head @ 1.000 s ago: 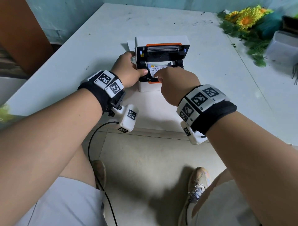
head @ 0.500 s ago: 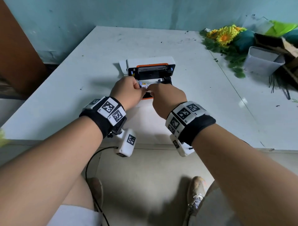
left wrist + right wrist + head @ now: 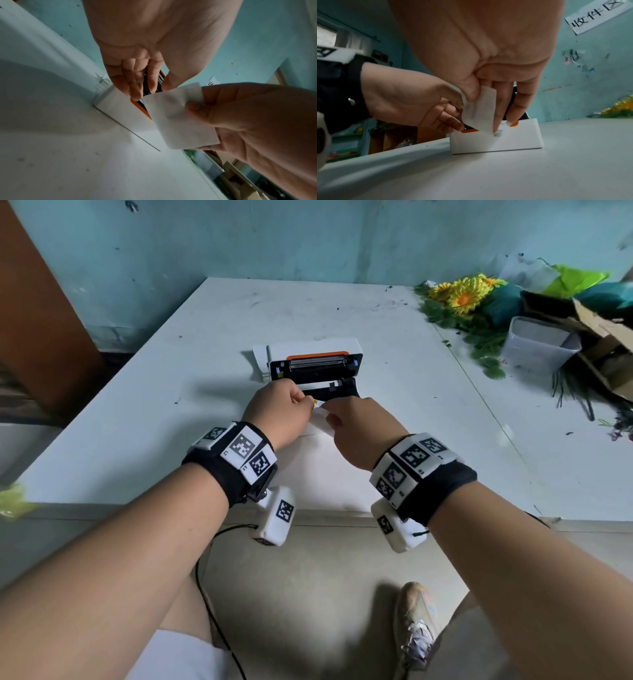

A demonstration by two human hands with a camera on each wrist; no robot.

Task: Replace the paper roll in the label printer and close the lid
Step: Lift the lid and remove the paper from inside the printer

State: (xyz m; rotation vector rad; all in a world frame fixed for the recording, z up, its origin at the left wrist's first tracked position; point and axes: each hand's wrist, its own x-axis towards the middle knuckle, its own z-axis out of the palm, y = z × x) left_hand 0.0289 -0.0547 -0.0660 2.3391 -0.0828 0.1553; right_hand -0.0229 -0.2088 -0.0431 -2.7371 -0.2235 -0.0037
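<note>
White paper strip [image 3: 178, 119] hangs in front of the label printer [image 3: 315, 364], which sits on the table [image 3: 137, 412] with its lid open. The left hand [image 3: 277, 412] and the right hand [image 3: 363, 429] each pinch it, just before the printer.

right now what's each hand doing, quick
Left hand: pinching the left edge of the paper strip at the open printer.
Right hand: thumb and fingers pinching the same paper strip.
</note>
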